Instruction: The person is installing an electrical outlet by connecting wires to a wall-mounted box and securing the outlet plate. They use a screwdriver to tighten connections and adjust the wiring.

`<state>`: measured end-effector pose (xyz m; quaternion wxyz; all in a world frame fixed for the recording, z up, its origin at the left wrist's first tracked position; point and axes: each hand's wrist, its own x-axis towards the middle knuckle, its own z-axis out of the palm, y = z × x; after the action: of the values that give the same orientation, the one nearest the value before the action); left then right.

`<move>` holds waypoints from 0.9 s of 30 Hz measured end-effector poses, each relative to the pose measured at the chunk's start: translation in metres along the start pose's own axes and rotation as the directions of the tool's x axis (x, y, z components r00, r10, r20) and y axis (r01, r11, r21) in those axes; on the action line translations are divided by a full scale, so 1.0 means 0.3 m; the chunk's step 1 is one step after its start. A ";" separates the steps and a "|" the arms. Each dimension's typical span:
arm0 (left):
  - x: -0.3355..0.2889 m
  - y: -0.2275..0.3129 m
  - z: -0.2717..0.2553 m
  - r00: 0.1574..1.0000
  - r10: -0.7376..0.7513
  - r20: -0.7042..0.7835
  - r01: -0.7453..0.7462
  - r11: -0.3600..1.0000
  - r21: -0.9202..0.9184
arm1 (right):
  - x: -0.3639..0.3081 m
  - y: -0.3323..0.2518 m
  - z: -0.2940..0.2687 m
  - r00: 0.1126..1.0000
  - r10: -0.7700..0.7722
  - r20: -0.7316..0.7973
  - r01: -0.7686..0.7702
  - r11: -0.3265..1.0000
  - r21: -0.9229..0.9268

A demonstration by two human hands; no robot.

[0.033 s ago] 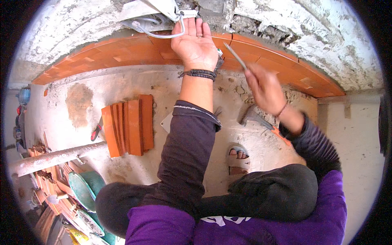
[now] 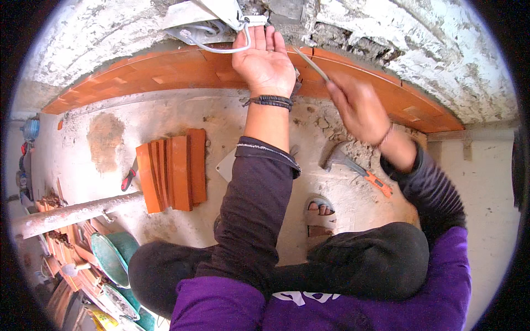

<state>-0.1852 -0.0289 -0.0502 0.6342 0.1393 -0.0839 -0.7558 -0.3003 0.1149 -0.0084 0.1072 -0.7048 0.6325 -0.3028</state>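
Note:
My left hand (image 2: 268, 63) is turned palm up against the wall, fingers stretched out. Its fingertips reach up to the lower edge of a white electrical box (image 2: 193, 22), where a loop of pale cable (image 2: 232, 50) crosses beside the index finger. To the right, my right hand (image 2: 359, 107), smeared by motion, is closed around a slender grey pointed metal tool (image 2: 312, 65). The tool's tip points up and left toward the top of a row of orange bricks (image 2: 165, 69); its handle is hidden in the fist.
On the floor lie a stack of flat orange bricks (image 2: 179, 171), a red-handled tool (image 2: 128, 180) and an orange-handled hammer (image 2: 359, 171) near rubble. A pole (image 2: 77, 215) juts in from the left, above green tubs (image 2: 105, 256). Rough plaster (image 2: 441, 55) covers the wall.
My right hand and the pointed tool have shifted slightly left, with the tip higher against the bricks. My left hand stays nearly in place.

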 end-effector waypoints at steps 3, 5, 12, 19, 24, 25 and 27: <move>-0.004 -0.016 0.008 1.000 -0.008 0.007 0.009 0.997 -0.070 | 0.174 -0.044 -0.071 0.990 -0.123 0.062 0.129 0.987 -0.100; 0.004 -0.013 -0.004 0.999 -0.021 0.031 0.023 0.996 -0.085 | 0.231 -0.054 -0.070 0.988 -0.108 0.111 0.123 0.983 -0.138; 0.003 -0.025 -0.011 1.000 -0.021 0.023 0.025 0.980 -0.196 | 0.271 -0.018 -0.032 0.990 -0.059 0.131 0.091 0.963 -0.254; 0.015 0.004 -0.027 0.999 -0.035 0.028 0.039 0.988 -0.151 | 0.277 -0.054 -0.010 0.999 0.020 0.034 -0.007 0.940 -0.342; 0.015 0.007 -0.019 0.999 -0.027 0.017 0.029 0.995 -0.098 | 0.297 -0.043 -0.039 0.989 -0.116 0.094 0.146 0.879 -0.455; 0.017 0.011 -0.022 1.000 -0.026 0.017 0.027 0.995 -0.092 | 0.311 -0.031 -0.041 0.977 -0.173 0.122 0.208 0.884 -0.419; 0.005 0.020 -0.031 1.000 -0.030 0.008 0.031 0.996 -0.085 | 0.337 -0.054 -0.074 0.951 0.096 0.295 -0.053 0.987 -0.151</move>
<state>-0.1768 -0.0310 -0.0572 0.6277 0.1109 -0.0516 -0.7688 -0.2977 0.0263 0.0474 0.1637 -0.7240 0.6548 -0.1422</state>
